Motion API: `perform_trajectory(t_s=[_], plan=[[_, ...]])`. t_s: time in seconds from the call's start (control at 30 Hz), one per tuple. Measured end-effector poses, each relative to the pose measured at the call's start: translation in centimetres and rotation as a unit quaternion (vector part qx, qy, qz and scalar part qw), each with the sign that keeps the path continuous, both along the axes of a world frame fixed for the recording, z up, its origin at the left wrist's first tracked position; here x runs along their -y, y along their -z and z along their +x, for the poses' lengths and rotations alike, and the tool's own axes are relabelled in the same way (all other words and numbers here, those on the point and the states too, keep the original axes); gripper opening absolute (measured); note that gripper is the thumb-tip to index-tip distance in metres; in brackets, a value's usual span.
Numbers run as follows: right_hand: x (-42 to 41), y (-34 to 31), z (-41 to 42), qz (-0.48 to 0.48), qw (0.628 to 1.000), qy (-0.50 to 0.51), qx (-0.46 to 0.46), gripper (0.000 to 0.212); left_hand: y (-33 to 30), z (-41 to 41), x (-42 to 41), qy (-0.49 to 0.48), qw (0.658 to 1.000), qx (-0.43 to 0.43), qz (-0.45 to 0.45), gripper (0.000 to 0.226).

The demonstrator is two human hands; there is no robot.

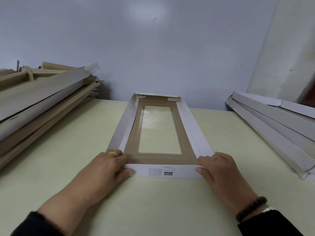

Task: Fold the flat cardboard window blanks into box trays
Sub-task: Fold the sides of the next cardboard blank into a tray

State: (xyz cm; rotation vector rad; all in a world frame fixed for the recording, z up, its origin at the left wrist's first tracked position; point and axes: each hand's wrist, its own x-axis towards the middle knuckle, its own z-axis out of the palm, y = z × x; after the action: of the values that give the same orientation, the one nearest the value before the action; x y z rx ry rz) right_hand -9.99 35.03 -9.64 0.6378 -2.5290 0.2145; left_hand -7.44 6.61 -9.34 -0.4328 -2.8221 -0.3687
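A long cardboard window blank (189, 126) lies lengthwise on the pale green table (153, 201), brown inside with a clear window in the middle. Its white side walls and far end wall stand raised. The near end flap (163, 172), white with "SGS" printed on it, is folded up between my hands. My left hand (110, 169) grips the near left corner, fingers over the side wall and thumb on the flap. My right hand (219, 169) holds the near right corner the same way.
A tall, untidy stack of folded brown trays (42, 103) fills the left side of the table. A pile of flat white blanks (276, 130) lies along the right edge. A grey wall stands just behind the table.
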Motion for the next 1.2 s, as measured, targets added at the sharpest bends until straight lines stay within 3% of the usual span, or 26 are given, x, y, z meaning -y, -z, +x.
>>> perform_trajectory(t_s=[0.1, 0.27, 0.4, 0.5, 0.7, 0.77, 0.9, 0.97, 1.03, 1.2], plan=[[-0.3, -0.1, 0.0, -0.001, 1.0, 0.004, 0.007, 0.009, -0.2, -0.1, -0.2, 0.008, 1.0, 0.001, -0.003, 0.036], [-1.0, 0.0, -0.6, -0.009, 0.995, 0.025, 0.096, 0.021, 0.2, -0.3, -0.8, -0.013, 0.995, 0.018, 0.096, 0.045], [-1.1, 0.1, -0.5, -0.009, 0.992, 0.027, 0.121, 0.019, 0.3, -0.2, -0.6, -0.078, 0.993, -0.026, 0.082, 0.028], [-0.8, 0.0, -0.3, -0.012, 0.998, 0.04, 0.054, 0.018, 0.2, 0.0, 0.0, -0.096, 0.988, -0.014, 0.12, 0.024], [0.7, -1.1, 1.0, -0.009, 0.994, 0.109, 0.025, 0.026, 0.4, 0.3, -1.4, -0.033, 0.979, 0.05, 0.196, 0.04], [2.0, -1.0, 1.9, -0.007, 0.997, 0.046, 0.058, 0.022, 0.4, 0.7, -3.0, 0.003, 0.982, 0.033, 0.186, 0.038], [5.0, 0.1, 2.8, -0.069, 0.983, -0.081, 0.151, 0.043, 0.4, 1.5, -6.0, 0.129, 0.967, 0.038, 0.218, 0.017], [5.7, 0.2, 3.0, -0.09, 0.989, -0.057, 0.105, 0.032, 0.5, 1.8, -6.9, 0.161, 0.956, 0.042, 0.24, 0.012], [5.6, 0.2, 2.9, -0.097, 0.993, -0.002, 0.073, 0.033, 0.8, 2.0, -7.2, 0.165, 0.955, 0.022, 0.247, 0.022], [3.8, 0.0, 1.9, -0.147, 0.988, 0.027, -0.047, 0.027, 1.6, 1.7, -6.7, 0.078, 0.975, -0.026, 0.204, 0.046]])
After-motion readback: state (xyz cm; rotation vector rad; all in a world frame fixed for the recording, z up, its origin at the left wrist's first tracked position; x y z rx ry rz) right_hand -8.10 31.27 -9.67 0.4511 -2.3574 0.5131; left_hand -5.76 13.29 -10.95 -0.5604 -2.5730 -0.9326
